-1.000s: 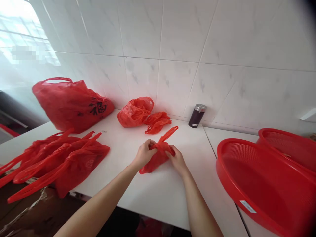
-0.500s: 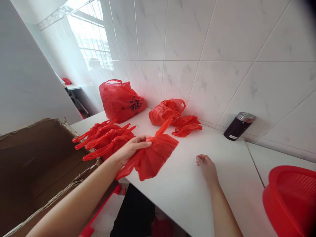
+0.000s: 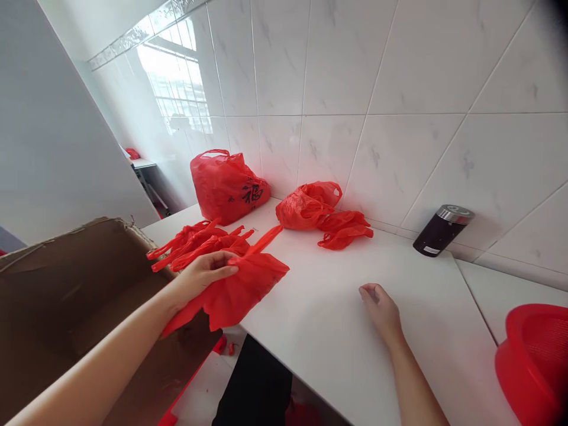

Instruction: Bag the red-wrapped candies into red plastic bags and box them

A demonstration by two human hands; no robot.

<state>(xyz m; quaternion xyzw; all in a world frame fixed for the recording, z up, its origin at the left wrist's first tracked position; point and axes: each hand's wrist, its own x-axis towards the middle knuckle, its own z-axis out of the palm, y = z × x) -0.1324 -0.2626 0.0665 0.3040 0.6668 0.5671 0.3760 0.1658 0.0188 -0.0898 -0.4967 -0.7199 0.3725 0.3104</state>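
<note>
My left hand [image 3: 213,273] pinches a flat red plastic bag [image 3: 244,290] by its gathered middle, above the table's left front edge. One strip of the bag points up toward the wall, another trails back under my wrist. Behind that hand lies a pile of red bags [image 3: 199,239] with their handles toward the box. My right hand [image 3: 377,302] rests near the white tabletop [image 3: 328,331] with curled fingers; nothing shows in it.
A cardboard box [image 3: 80,284] stands at the left. Along the tiled wall are a full red bag [image 3: 226,189], a smaller bundle [image 3: 306,204], a crumpled bag [image 3: 346,229] and a dark flask [image 3: 441,232]. A red basket [image 3: 519,367] is at the right.
My left hand has moved left with the red bag, closer to the cardboard box. The view has shifted slightly, and my right hand stays curled over the table.
</note>
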